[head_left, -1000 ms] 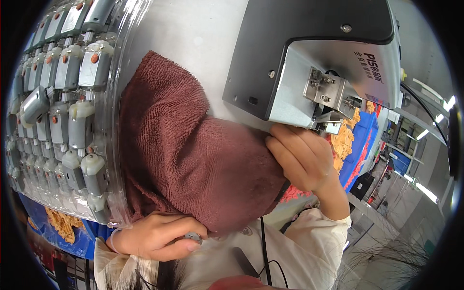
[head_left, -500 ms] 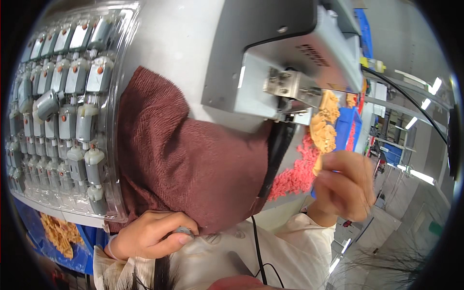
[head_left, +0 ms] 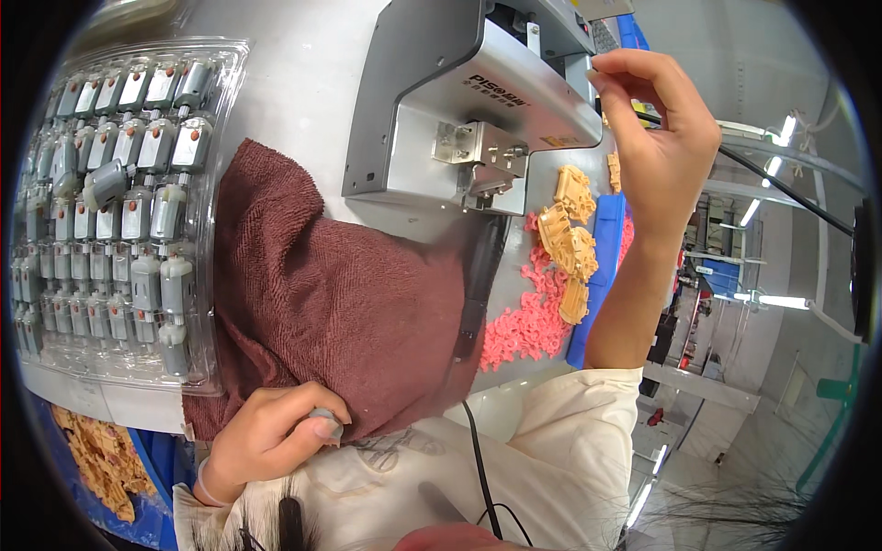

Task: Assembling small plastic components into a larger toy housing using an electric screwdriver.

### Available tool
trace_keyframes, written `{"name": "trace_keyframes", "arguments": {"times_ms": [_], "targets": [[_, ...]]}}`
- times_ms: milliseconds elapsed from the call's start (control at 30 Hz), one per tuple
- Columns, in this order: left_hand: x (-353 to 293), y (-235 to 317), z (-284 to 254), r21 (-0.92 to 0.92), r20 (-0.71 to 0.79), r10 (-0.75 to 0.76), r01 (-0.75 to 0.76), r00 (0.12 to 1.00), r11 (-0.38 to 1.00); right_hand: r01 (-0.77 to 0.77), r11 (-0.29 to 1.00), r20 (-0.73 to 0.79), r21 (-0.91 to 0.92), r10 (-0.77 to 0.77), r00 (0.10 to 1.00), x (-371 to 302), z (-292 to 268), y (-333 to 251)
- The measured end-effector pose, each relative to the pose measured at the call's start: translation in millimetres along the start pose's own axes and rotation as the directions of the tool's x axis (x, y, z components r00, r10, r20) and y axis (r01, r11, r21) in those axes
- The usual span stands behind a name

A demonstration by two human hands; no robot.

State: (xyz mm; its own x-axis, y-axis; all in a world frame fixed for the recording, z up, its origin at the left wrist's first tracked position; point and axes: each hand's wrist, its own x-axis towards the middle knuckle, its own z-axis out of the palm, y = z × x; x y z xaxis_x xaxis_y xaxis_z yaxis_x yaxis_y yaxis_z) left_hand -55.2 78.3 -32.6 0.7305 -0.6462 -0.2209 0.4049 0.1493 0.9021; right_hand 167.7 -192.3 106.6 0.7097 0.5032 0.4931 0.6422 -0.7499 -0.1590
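Left to right, as I log it: one clear plastic tray (head_left: 207,354) of grey motors (head_left: 147,280), a loose motor (head_left: 106,185) lying aslant on top; my left hand (head_left: 262,436), as half a second ago, at the near edge of the towel, closed on one small grey piece (head_left: 326,416), exposed end facing right, long axis hidden by the fingers; one maroon towel (head_left: 358,312), rumpled; one grey bench machine (head_left: 514,101); pink parts (head_left: 524,331), heaped; tan moulded parts (head_left: 577,253); one blue bin (head_left: 597,294); my right hand (head_left: 657,115), raised from beside the tan parts to the machine's far right corner, thumb and forefinger nearly meeting, contents not discernible.
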Motion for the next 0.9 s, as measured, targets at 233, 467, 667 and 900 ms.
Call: {"name": "trace_keyframes", "arguments": {"times_ms": [233, 467, 667, 900], "targets": [[-2, 0, 1, 0.001, -0.021, 0.016, -0.016, 1.000, 1.000, 0.107, 0.991, -0.103, 0.082, -0.098, 0.990, -32, -9, -45], [4, 4, -2, 0.018, 0.023, 0.020, -0.021, 1.000, 1.000, 0.074, 0.997, 0.345, 0.016, -0.076, 0.935, -103, 48, -48], [2, 5, -1, 0.009, 0.011, 0.002, -0.002, 1.000, 1.000, 0.282, 0.926, 0.454, -0.252, -0.144, 0.879, -109, 61, -54], [2, 5, -2, 0.010, 0.020, 0.015, -0.016, 1.000, 1.000, 0.320, 0.932, 0.512, -0.169, -0.194, 0.837, -109, 71, -47]]}}
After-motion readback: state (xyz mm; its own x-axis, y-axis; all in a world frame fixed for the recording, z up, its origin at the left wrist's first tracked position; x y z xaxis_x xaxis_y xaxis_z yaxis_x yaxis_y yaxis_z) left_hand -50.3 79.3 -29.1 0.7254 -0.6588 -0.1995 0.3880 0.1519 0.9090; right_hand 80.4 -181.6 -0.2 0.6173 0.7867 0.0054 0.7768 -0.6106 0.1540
